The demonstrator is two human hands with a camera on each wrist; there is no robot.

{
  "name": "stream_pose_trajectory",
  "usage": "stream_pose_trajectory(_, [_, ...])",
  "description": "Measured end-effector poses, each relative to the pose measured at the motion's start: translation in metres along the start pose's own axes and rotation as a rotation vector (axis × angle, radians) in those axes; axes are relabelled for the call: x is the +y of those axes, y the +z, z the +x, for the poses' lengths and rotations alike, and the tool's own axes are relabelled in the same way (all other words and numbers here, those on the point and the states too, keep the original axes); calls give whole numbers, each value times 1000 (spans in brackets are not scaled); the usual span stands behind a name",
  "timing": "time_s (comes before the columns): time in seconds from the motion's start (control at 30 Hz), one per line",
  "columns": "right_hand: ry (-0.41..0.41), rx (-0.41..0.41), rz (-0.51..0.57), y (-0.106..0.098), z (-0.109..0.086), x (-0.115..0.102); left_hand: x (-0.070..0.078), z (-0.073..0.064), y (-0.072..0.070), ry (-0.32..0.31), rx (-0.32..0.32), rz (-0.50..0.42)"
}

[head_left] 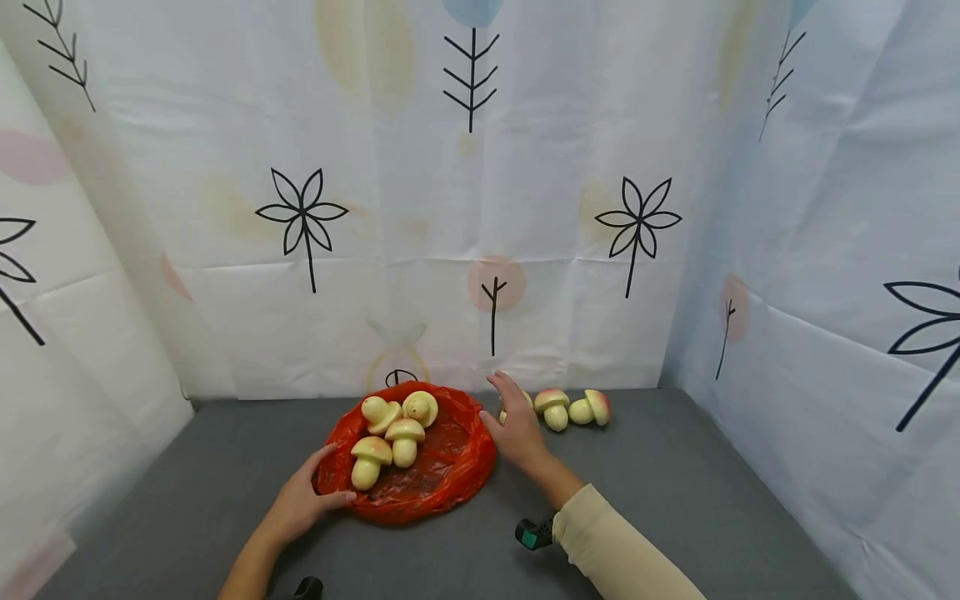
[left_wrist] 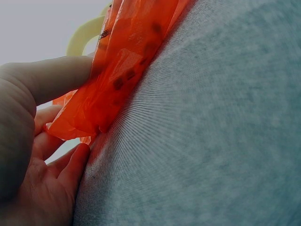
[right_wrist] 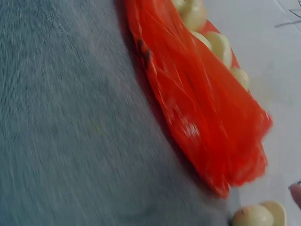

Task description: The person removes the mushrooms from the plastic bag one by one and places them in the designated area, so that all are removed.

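Observation:
A red plastic bag (head_left: 450, 492) lies spread with its mouth facing up, and several pale toy mushrooms (head_left: 406, 442) sit inside toward its left. My left hand (head_left: 300, 504) holds the bag's near-left edge, thumb along the front and fingers round the side. In the left wrist view the thumb (left_wrist: 61, 75) meets the red film. My right hand (head_left: 521, 433) is at the bag's right rim with fingers extended, partly covering a mushroom (head_left: 527, 400) behind it. In the right wrist view only a fingertip (right_wrist: 296, 193) shows, near a mushroom (right_wrist: 256, 215).
Two more mushrooms with reddish caps, one upright-looking (head_left: 552, 408) and one lying sideways (head_left: 591, 408), are to the right of my right hand. A grey cloth (head_left: 637, 492) covers the table. White printed curtains (head_left: 540, 208) enclose the back and sides.

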State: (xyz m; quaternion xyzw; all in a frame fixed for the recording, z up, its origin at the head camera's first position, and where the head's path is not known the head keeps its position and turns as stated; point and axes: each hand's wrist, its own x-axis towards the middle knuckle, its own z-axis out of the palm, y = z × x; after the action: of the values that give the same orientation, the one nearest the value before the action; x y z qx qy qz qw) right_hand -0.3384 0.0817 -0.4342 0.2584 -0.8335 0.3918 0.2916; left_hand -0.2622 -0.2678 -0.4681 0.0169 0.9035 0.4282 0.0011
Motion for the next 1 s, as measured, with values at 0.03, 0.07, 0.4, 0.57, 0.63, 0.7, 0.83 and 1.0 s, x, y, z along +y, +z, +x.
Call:
stream_pose_trajectory(0.03, [-1,-14,-1,3,0,-2,0,0,0,0,0,0])
stream_pose_trajectory(0.07, [-1,-30,-3,5,0,-4,1,0,0,0,-1,0])
stream_pose_trajectory(0.4, [52,-183,-11,26,-2,-27,3,-1,-1,-12,-7,-2])
stream_pose_trajectory(0.57, [65,-234,-16,37,-3,-35,1,0,0,-14,-6,-1])
stream_pose_trajectory(0.63, [75,-255,-23,42,-4,-38,1,0,0,-17,-6,1])
stream_pose_trajectory(0.7, [85,-277,-26,46,-4,-41,1,-1,0,-17,-6,-2])
stream_pose_trajectory(0.83, [86,-314,-38,53,-4,-45,0,0,0,-11,-6,0])
stream_pose_trajectory(1.0, [72,-355,-55,60,-8,-49,-1,2,1,-11,-4,0])
